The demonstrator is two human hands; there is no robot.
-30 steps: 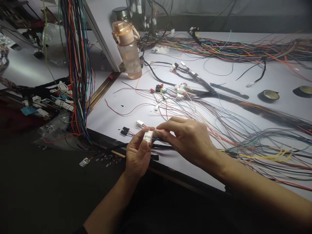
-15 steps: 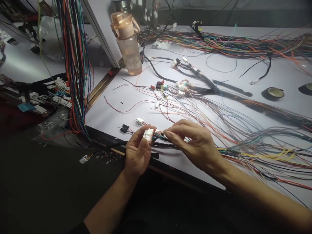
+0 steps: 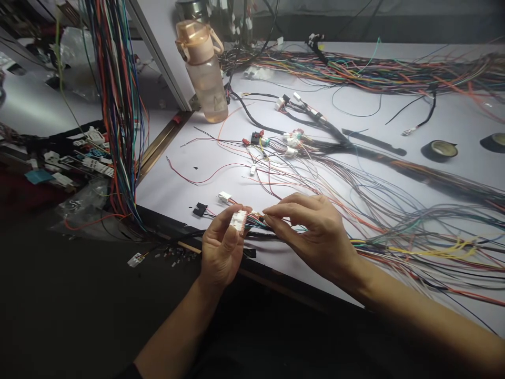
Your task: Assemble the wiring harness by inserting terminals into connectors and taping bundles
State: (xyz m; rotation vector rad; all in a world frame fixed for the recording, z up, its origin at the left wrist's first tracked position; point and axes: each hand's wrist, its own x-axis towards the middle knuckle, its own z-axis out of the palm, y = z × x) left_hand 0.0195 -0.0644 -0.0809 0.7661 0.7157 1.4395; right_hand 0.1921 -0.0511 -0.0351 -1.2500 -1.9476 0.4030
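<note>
Between the thumb and fingers of my left hand (image 3: pixel 223 247) is a white wire connector (image 3: pixel 238 220), held near the front edge of the table. Thin coloured wires (image 3: pixel 256 223) run from its right side toward my right hand (image 3: pixel 311 226). The thumb and forefinger of that hand are pinched together on a wire just right of the connector; the wire's tip is too small to make out. A black connector (image 3: pixel 200 209) and a small white connector (image 3: pixel 224 197) lie just beyond my left hand.
A water bottle (image 3: pixel 207 79) stands at the back left, by an upright frame. Wire bundles (image 3: pixel 355 71) stretch along the back, and a taped harness (image 3: pixel 410 168) crosses the right. A tape roll (image 3: pixel 440 150) lies there too. Hanging wires (image 3: pixel 114 105) drop past the table's left edge.
Both hands keep almost the same pose, with the connector still in the left and the pinch still beside it. The whole view has shifted very slightly.
</note>
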